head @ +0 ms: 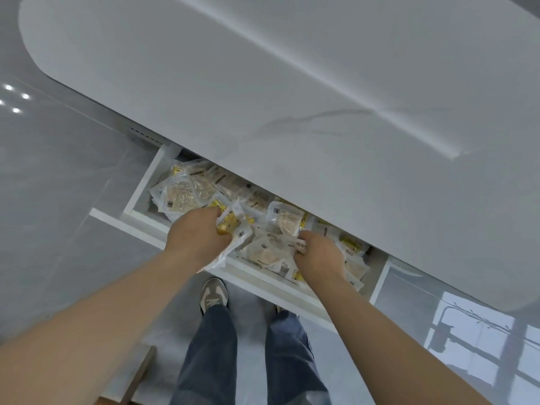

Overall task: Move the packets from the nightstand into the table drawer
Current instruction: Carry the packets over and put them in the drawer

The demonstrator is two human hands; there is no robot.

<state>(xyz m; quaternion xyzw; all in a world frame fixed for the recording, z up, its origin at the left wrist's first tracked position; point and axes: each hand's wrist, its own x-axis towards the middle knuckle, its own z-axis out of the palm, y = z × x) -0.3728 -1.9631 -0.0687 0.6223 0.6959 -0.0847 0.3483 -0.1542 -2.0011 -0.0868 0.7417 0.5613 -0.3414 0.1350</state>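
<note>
The white table drawer stands pulled out below the tabletop and holds several clear and yellow packets. My left hand is over the drawer's middle and grips a bunch of packets, some hanging over the front edge. My right hand is further right inside the drawer, its fingers curled around another packet. The nightstand is out of view.
The white marbled tabletop overhangs the back half of the drawer. Glossy grey floor tiles lie to the left. My legs in blue jeans and a shoe stand right below the drawer front.
</note>
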